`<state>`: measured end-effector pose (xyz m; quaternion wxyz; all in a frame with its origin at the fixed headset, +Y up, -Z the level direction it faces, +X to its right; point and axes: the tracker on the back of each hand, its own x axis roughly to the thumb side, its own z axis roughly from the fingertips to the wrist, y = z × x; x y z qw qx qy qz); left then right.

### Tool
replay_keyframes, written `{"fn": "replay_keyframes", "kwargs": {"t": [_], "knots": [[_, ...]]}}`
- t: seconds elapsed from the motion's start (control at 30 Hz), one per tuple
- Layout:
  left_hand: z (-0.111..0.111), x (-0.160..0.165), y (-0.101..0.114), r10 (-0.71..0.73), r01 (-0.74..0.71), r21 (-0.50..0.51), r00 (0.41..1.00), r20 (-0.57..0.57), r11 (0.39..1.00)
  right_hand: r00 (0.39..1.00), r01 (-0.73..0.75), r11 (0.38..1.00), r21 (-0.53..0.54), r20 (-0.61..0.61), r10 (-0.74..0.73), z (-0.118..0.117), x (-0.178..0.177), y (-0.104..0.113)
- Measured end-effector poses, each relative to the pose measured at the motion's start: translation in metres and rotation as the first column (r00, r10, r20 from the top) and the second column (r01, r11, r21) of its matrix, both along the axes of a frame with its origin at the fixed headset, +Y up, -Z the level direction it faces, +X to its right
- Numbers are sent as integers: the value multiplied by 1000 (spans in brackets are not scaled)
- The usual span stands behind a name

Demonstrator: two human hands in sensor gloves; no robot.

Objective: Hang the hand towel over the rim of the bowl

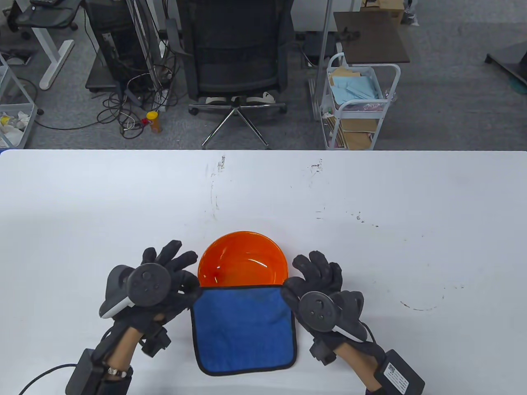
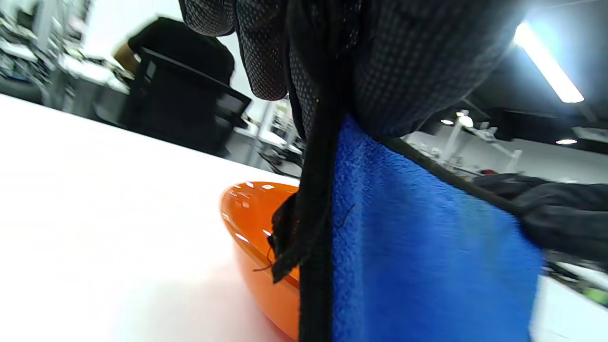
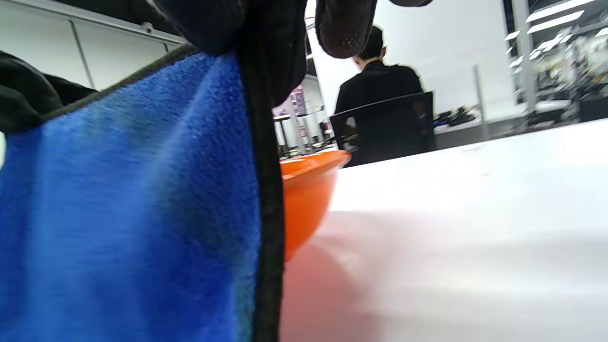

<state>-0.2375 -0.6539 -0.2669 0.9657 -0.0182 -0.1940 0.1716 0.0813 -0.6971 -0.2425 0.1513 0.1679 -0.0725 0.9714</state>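
Note:
An orange bowl [image 1: 243, 257] stands on the white table [image 1: 370, 230] near the front. A blue hand towel with black trim [image 1: 243, 327] hangs in front of the bowl, its top edge level with the bowl's near rim and its lower part lying toward me. My left hand [image 1: 185, 284] pinches the towel's top left corner and my right hand [image 1: 292, 288] pinches the top right corner. The left wrist view shows the towel [image 2: 418, 247] hanging beside the bowl [image 2: 256, 232]. The right wrist view shows the towel [image 3: 128, 204] in front of the bowl [image 3: 304, 199].
Beyond the table's far edge stand an office chair [image 1: 236, 61], a white cart [image 1: 358, 103] and loose cables on the floor. The table surface has small scuff marks [image 1: 362, 218].

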Motion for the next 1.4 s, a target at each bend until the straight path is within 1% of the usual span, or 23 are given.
{"fn": "replay_keyframes", "kwargs": {"t": [0.07,0.1,0.13,0.2,0.23,0.27,0.3,0.33,0.43,0.6,0.7,0.8,0.87,0.93,1.0,1.03,1.1,1.17,1.23,1.27,1.3,1.37,1.4], "knots": [[-15,5,-4,-35,36,8,999,-35,999,997,-58,998,20,45,58,-15,-6,-5],[-23,5,-5,-46,48,29,997,-58,998,993,-97,995,20,71,96,-23,-10,-7],[-33,6,-8,-45,48,41,996,-80,998,985,-147,989,-1,90,147,-31,-14,-9],[-45,6,-13,-62,61,-8,991,-118,998,976,-189,982,12,116,186,-40,-19,-12],[-51,6,-17,-55,55,-9,989,-136,998,970,-201,979,23,142,196,-46,-23,-14],[-56,7,-21,-69,68,-12,985,-157,998,960,-233,972,-10,160,231,-52,-26,-17],[-58,8,-25,-82,80,-17,983,-164,997,951,-255,966,-37,170,258,-55,-28,-19],[-60,10,-30,-103,102,-19,979,-176,995,944,-268,963,-39,187,270,-58,-30,-22],[-61,18,-39,-175,180,8,965,-196,984,911,-343,939,-14,237,337,-63,-33,-26],[-62,26,-47,-255,257,-16,947,-197,966,899,-360,933,-28,258,354,-63,-38,-30],[-63,30,-48,-266,271,-8,940,-214,963,885,-381,921,-86,255,390,-67,-44,-29],[-65,32,-48,-293,293,-36,928,-229,955,870,-395,905,-157,253,423,-72,-50,-28],[-67,31,-45,-276,273,-46,926,-259,961,850,-404,884,-237,259,458,-78,-54,-26],[-67,29,-40,-199,200,-25,939,-279,980,850,-390,873,-292,250,463,-82,-56,-25],[-63,27,-33,-214,209,-46,941,-261,977,844,-400,861,-314,241,480,-83,-55,-25],[-60,24,-28,-241,235,-56,937,-254,970,848,-396,865,-306,238,473,-82,-53,-25],[-52,19,-22,-287,276,-80,934,-211,958,875,-359,894,-267,236,422,-78,-46,-21],[-41,11,-16,-299,285,-102,939,-172,953,911,-284,931,-227,238,336,-70,-35,-13],[-28,4,-12,-338,322,-115,928,-156,940,939,-203,967,-155,250,237,-56,-19,-2],[-23,1,-11,-353,336,-123,921,-162,934,942,-191,972,-136,252,221,-53,-15,0],[-14,-5,-9,-359,342,-123,918,-165,932,948,-170,980,-100,255,191,-43,-4,6],[0,-14,-9,-319,306,-97,931,-178,947,951,-156,987,-44,262,163,-25,18,14],[6,-18,-9,-300,287,-98,937,-179,953,950,-159,987,-35,266,163,-18,26,18]]}}
